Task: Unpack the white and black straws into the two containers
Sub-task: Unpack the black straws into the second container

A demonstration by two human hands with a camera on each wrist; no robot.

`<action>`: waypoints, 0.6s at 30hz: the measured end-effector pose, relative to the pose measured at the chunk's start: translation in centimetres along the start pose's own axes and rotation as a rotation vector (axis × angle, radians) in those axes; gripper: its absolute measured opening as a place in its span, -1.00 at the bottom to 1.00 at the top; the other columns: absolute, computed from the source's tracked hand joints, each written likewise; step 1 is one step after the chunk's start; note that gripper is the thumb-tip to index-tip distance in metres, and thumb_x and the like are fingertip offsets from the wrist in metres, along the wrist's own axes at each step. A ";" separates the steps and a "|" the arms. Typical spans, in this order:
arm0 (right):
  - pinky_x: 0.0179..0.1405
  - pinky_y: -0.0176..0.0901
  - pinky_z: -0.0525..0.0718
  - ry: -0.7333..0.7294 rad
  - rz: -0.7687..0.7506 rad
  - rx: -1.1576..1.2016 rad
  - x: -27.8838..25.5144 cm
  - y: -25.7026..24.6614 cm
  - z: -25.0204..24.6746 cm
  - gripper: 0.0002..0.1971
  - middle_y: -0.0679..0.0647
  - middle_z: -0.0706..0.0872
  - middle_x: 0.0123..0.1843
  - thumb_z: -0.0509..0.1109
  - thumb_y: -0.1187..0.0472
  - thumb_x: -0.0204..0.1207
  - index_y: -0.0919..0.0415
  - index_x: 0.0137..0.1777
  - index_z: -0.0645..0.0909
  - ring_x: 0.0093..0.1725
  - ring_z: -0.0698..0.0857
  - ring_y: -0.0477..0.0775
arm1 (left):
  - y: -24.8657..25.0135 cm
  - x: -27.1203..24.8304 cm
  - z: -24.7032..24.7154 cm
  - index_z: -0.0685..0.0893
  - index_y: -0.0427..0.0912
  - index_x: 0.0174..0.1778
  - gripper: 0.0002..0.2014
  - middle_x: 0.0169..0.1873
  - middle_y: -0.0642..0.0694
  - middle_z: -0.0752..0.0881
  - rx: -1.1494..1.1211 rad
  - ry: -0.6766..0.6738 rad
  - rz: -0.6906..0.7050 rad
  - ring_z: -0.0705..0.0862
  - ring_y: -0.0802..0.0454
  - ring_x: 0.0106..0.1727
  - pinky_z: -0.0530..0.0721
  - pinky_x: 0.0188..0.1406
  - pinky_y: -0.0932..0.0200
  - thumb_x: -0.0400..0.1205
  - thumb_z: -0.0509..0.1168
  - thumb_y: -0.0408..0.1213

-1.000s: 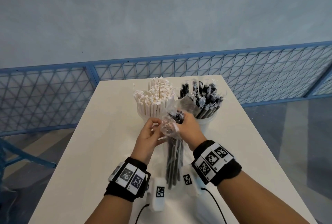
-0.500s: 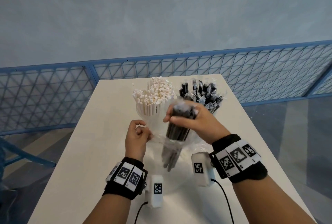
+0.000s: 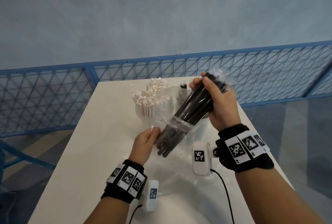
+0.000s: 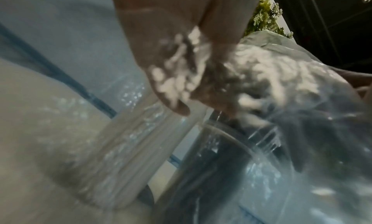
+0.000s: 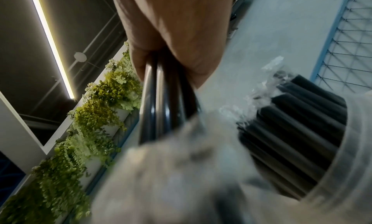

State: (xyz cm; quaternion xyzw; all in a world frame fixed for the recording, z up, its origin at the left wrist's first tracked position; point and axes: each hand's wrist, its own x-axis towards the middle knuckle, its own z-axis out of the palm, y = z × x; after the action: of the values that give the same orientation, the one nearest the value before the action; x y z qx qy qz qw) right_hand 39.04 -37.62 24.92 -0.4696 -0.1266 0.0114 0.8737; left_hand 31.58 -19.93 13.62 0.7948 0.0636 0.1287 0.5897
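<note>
The right hand is gripping the upper part of a bundle of black straws, its fingers curled round them, and is holding the bundle tilted above the white tabletop, just right of the container of white straws. The left hand is pinching the edge of the clear plastic bag that is wrapping the bundle's lower end; the second container, already carrying black straws, is sitting behind the right hand

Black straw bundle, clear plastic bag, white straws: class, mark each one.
Black straw bundle (image 3: pixel 194 105), head view, mid-shaft.
Clear plastic bag (image 3: pixel 177 126), head view, open mouth edge.
White straws (image 3: pixel 145 111), head view, upright shafts.
</note>
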 end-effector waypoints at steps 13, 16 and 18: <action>-0.06 0.04 0.68 0.385 -0.398 0.162 2.5 -4.3 -1.9 -0.74 0.07 0.71 -0.34 0.37 0.36 0.50 0.34 0.14 0.42 -0.26 0.68 0.09 | -2.8 -0.3 -1.5 0.59 -0.22 -0.40 -0.60 -0.64 -0.03 0.71 -0.069 0.327 -0.075 0.63 0.07 -0.58 0.63 -0.48 0.30 0.72 0.06 -0.19; 0.03 0.16 0.65 0.436 -0.451 0.130 2.5 -4.7 -1.9 -0.71 0.06 0.72 -0.36 0.39 0.35 0.47 0.34 0.13 0.41 -0.28 0.68 0.09 | -3.0 -0.9 -2.1 0.58 -0.26 -0.39 -0.58 -0.67 -0.06 0.69 -0.099 0.384 -0.082 0.62 0.10 -0.62 0.60 -0.54 0.34 0.73 0.04 -0.19; 0.02 0.14 0.68 0.431 -0.484 0.066 2.2 -4.9 -1.3 -0.73 0.07 0.72 -0.33 0.39 0.36 0.48 0.32 0.12 0.41 -0.27 0.70 0.08 | -2.6 -1.2 -2.2 0.58 -0.33 -0.34 -0.58 -0.66 -0.09 0.67 -0.140 0.420 -0.086 0.61 0.14 -0.64 0.58 -0.57 0.37 0.74 0.01 -0.20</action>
State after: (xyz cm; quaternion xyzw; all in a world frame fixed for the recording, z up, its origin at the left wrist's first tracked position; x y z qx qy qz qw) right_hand 40.97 -41.11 28.71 -0.3887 -0.0461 -0.2924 0.8725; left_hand 30.00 -17.47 11.60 0.7042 0.2098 0.2704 0.6221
